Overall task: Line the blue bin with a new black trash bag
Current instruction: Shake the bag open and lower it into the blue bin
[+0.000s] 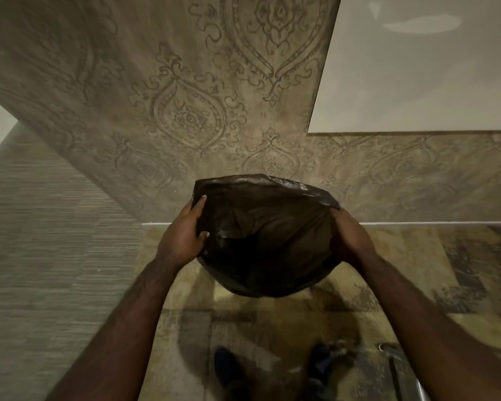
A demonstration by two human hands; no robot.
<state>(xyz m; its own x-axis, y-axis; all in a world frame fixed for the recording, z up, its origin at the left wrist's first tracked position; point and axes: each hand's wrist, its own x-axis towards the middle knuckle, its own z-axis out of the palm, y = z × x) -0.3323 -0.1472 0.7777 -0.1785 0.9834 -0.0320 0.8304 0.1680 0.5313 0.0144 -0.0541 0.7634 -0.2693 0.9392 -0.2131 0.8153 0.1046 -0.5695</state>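
While the blue bin stays out of view, both hands, left hand (182,235) and right hand (349,237), grip the black trash bag (261,238) at its sides above the floor (272,322), apparently spreading its mouth for fitting.

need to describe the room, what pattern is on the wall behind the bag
A faded damask pattern of ornate medallions on the beige-brown wall, clearest in the head view.

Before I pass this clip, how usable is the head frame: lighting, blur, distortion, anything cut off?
Head view: dim, warm light; the black trash bag reads as a dark mass with little fold detail. Both the left hand and the right hand grip its sides and look slightly soft. Wide-angle bending tilts the patterned wall. Shadows fall on the floor below. No blue bin shows.
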